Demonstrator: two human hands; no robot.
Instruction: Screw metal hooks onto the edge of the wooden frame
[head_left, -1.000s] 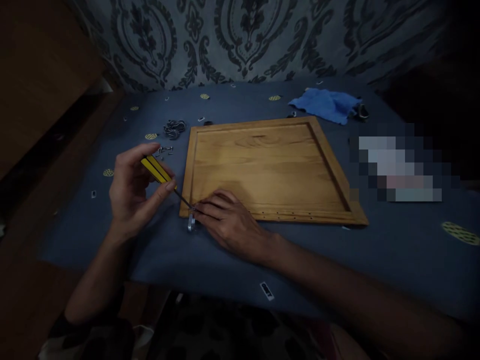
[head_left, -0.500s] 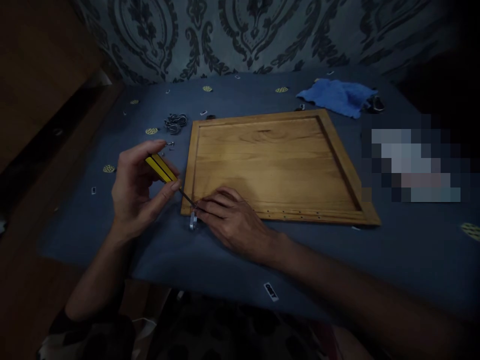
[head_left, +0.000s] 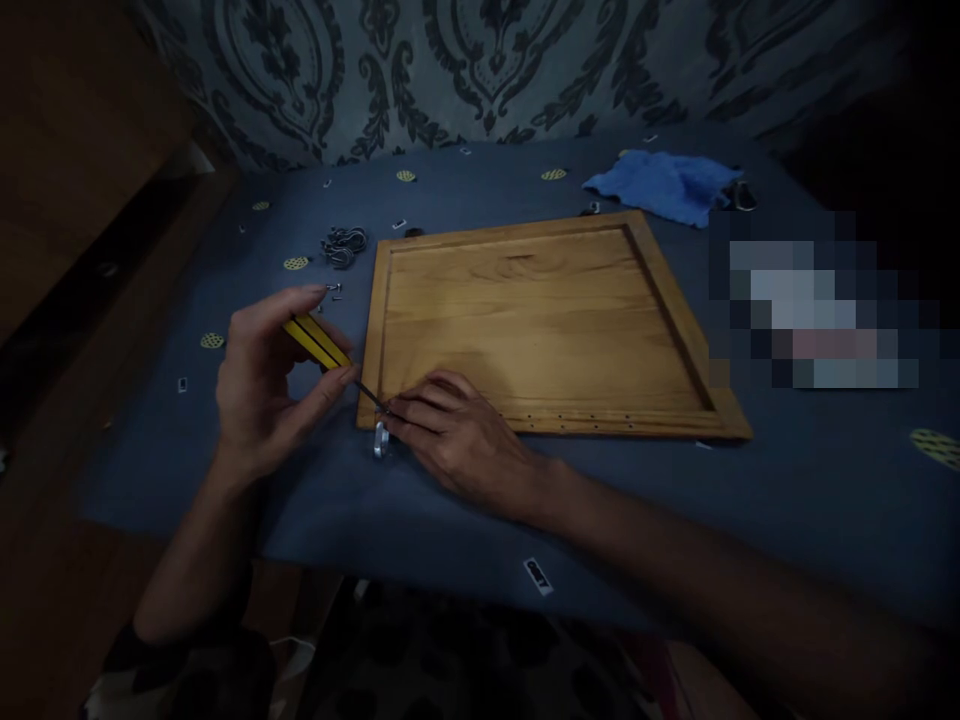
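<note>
One yellow screwdriver (head_left: 318, 342) between both hands (head_left: 251, 395) (head_left: 469, 440)

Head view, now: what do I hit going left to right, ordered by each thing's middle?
Left hand → yellow-handled screwdriver → silver metal piece → right hand → wooden panel → blue cloth.
</note>
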